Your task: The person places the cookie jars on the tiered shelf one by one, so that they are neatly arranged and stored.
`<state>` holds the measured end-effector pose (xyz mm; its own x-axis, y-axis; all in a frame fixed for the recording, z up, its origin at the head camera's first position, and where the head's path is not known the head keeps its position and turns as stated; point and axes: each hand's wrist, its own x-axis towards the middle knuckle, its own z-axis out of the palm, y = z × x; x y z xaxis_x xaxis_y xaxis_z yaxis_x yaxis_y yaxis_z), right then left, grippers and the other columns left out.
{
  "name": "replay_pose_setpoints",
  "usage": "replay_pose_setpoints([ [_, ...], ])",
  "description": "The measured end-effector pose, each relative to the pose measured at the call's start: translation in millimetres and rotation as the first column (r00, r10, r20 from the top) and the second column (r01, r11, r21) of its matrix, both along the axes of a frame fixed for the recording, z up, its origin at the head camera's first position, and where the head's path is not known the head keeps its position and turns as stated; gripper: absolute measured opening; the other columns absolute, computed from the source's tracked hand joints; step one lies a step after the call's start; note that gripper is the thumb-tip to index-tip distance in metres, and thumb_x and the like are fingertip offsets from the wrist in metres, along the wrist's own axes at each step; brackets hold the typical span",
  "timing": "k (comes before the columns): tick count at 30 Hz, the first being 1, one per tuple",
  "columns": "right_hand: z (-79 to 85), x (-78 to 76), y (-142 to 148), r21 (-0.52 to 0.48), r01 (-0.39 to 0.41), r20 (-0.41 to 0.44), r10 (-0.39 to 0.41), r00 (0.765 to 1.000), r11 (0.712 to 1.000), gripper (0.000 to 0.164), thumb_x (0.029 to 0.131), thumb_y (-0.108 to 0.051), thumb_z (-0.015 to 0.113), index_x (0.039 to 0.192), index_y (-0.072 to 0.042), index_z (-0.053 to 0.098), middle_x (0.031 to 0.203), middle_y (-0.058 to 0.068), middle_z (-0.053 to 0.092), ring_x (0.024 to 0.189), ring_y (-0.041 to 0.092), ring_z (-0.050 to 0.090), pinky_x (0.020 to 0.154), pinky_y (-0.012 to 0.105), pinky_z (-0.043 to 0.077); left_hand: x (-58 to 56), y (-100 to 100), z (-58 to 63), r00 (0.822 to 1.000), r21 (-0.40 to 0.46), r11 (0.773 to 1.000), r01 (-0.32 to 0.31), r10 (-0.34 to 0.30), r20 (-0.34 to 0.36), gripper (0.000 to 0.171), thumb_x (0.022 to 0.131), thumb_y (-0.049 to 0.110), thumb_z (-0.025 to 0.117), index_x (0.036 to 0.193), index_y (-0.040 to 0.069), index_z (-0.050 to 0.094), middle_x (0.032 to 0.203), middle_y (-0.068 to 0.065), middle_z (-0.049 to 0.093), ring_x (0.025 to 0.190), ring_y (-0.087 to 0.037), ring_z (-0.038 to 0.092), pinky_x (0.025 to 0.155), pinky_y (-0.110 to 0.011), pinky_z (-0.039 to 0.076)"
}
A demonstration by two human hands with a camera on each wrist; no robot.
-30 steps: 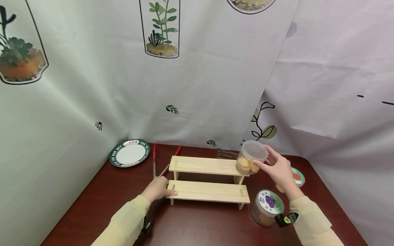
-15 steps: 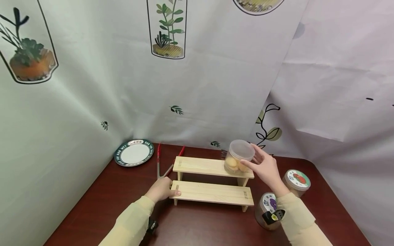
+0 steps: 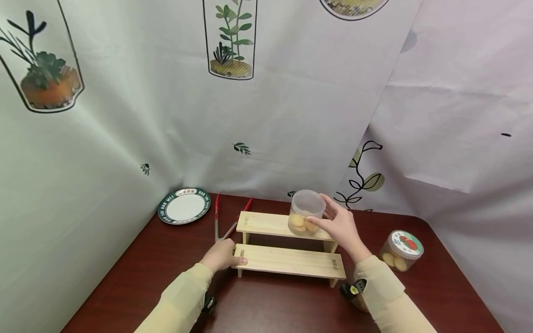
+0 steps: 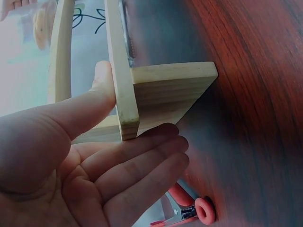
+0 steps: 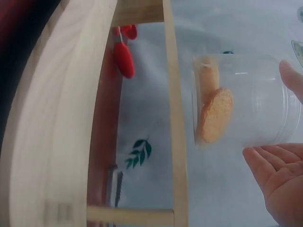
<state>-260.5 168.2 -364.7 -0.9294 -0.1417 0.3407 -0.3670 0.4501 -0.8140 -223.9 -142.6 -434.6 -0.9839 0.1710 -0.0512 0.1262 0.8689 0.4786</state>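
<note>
A two-step wooden shelf rack (image 3: pixel 287 260) stands on the table. My left hand (image 3: pixel 219 255) holds the left end of its lower step; in the left wrist view the thumb lies on the top face and the fingers reach beneath the board. My right hand (image 3: pixel 339 225) grips a clear plastic jar (image 3: pixel 306 210) with several round biscuits (image 5: pixel 218 115) in its bottom. The jar is upright over the right half of the upper step (image 3: pixel 264 223). A narrow gap shows between its base and the board's edge in the right wrist view.
Another biscuit jar (image 3: pixel 401 250) with a tomato-print lid stands at the right. A further jar (image 3: pixel 359 303) is mostly hidden behind the right sleeve. Red-handled tongs (image 3: pixel 217 222) and a green-rimmed plate (image 3: pixel 184 206) lie at back left, near the fabric wall (image 3: pixel 291 115).
My right hand has carried the jar leftward along the upper step. The right forearm has uncovered the tomato-lid jar and now covers most of the purple-print one. My left hand keeps its hold.
</note>
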Motion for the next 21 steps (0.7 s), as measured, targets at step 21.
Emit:
replay_pose_setpoints([
  [21,-14.7,-19.9,-67.0,-0.103,-0.108,0.054,0.114,0.992,0.989,0.086,0.070,-0.039,0.083,0.141,-0.010,0.044,0.139,0.012,0.050,0.124,0.020,0.051,0.096,0.027,0.043,-1.5,-0.2,0.3,1.000,-0.023,1.000,0.000,0.000,0.013,0.034,0.076,0.030,0.080,0.065,0.006,0.058,0.057,0.000,0.045,0.055,-0.015,0.039,0.054,-0.027,0.033],
])
